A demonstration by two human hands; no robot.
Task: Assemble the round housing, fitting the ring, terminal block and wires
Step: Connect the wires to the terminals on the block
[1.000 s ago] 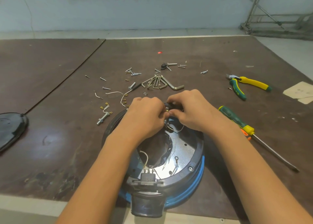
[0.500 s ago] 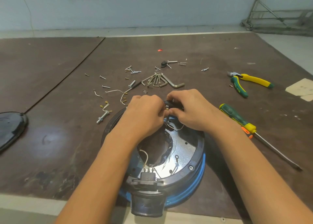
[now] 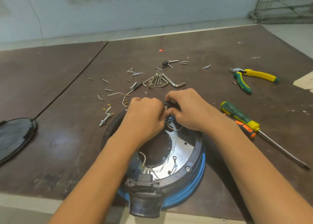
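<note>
Crosswise at the housing's (image 3: 194, 159) far rim, the right hand (image 3: 188, 110) pinches the block (image 3: 169, 104); the left hand's (image 3: 144, 117) curled fingers meet its left end, grip unclear.

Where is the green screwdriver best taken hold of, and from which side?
Take the green screwdriver by its thick green handle, from above: it lies flat on the table, and an orange-handled screwdriver crowds its near side.

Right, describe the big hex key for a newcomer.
From the round housing at the table's front edge, look straight up the table. A fan of hex keys lies there; the big hex key is rightmost, thicker and longer than the rest.
</note>
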